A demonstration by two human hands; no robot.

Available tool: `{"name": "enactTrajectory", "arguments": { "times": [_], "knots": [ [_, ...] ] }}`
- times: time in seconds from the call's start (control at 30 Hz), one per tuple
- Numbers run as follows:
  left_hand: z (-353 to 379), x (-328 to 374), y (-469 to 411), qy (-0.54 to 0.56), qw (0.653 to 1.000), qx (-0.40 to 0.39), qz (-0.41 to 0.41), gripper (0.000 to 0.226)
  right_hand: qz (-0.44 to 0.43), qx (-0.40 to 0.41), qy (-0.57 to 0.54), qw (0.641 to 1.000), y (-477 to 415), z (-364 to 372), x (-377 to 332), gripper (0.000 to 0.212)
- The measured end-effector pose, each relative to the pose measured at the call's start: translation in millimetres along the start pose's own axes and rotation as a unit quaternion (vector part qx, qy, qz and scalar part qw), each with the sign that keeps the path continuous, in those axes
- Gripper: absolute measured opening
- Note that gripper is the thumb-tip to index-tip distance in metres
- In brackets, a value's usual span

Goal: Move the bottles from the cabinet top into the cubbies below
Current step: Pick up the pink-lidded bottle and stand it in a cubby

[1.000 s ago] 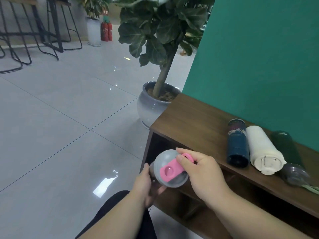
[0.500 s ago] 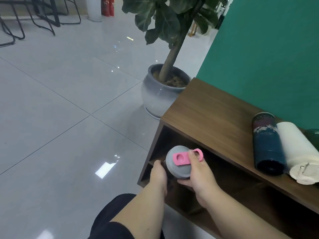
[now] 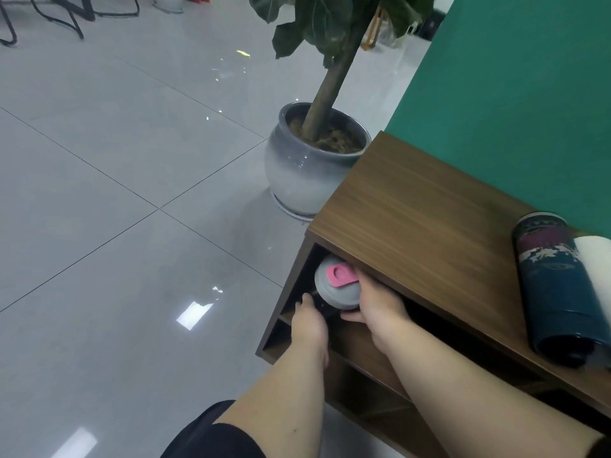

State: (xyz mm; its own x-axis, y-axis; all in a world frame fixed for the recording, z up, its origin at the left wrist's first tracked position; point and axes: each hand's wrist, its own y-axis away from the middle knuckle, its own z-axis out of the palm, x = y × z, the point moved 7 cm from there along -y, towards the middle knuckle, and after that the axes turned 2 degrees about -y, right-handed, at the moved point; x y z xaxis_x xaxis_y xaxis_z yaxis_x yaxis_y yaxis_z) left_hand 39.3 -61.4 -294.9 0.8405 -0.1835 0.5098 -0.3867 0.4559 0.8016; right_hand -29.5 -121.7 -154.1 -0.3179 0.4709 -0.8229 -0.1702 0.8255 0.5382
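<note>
A bottle with a grey lid and pink tab (image 3: pixel 337 285) lies on its side, its body pushed into the top left cubby of the wooden cabinet (image 3: pixel 420 226). My right hand (image 3: pixel 380 307) grips the lid end from the right. My left hand (image 3: pixel 309 320) holds the bottle from below at the cubby's mouth; the body is mostly hidden in the dark opening. On the cabinet top at the right lie a dark blue patterned bottle (image 3: pixel 552 285) and a white bottle (image 3: pixel 596 269), side by side, the white one cut off by the frame edge.
A large potted plant in a grey ceramic pot (image 3: pixel 307 166) stands on the floor just left of the cabinet's far end. A green wall (image 3: pixel 512 87) backs the cabinet. Glossy grey floor tiles spread to the left. A lower cubby (image 3: pixel 363 385) opens beneath.
Both hands have carried the grey-lidded bottle from in front of the cabinet forward and into the top left cubby. The view has swung left, so fewer bottles on the top show.
</note>
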Motion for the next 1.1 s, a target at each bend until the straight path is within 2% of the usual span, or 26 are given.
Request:
{"name": "enactTrajectory", "arguments": {
  "times": [0.1,0.27,0.43,0.6,0.7,0.77,0.9,0.97,1.03,1.1],
  "knots": [
    [2.3,0.9,-4.1,0.001,1.0,-0.007,-0.008,0.079,-0.013,-0.027,0.018,0.999,-10.3,6.6,0.4,0.045],
    [2.9,3.3,-5.4,0.033,0.999,-0.015,-0.022,0.074,-0.037,-0.07,0.034,0.996,-17.0,17.3,-2.3,0.032],
    [3.5,1.8,-7.0,0.033,0.999,-0.006,-0.02,0.078,-0.048,-0.091,0.035,0.994,-18.4,19.5,-4.8,0.028],
    [-0.3,0.0,1.9,0.033,0.999,0.017,-0.029,0.073,-0.053,-0.091,0.039,0.994,-11.9,15.1,-1.4,0.037],
    [-4.0,5.7,17.7,0.008,1.0,0.021,-0.021,0.069,-0.042,-0.061,0.019,0.997,0.1,1.7,8.7,0.053],
    [-3.5,6.6,31.5,-0.011,1.0,0.006,-0.021,0.064,-0.055,-0.059,0.025,0.996,16.9,-9.5,17.0,0.055],
    [0.1,-15.1,46.1,-0.052,0.996,-0.066,-0.036,0.064,-0.082,-0.083,0.064,0.991,68.3,-40.8,33.4,0.025],
    [5.9,-24.2,57.4,-0.086,0.989,-0.105,-0.052,0.062,-0.107,-0.092,0.09,0.986,94.1,-59.6,31.2,0.021],
    [12.2,-16.4,95.0,-0.131,0.981,-0.139,-0.043,0.062,-0.15,-0.07,0.122,0.979,119.3,-83.5,16.1,0.022],
    [18.5,-12.8,116.0,-0.163,0.973,-0.163,-0.015,0.049,-0.214,-0.015,0.147,0.966,145.9,-112.4,-8.9,0.02]
  ]
}}
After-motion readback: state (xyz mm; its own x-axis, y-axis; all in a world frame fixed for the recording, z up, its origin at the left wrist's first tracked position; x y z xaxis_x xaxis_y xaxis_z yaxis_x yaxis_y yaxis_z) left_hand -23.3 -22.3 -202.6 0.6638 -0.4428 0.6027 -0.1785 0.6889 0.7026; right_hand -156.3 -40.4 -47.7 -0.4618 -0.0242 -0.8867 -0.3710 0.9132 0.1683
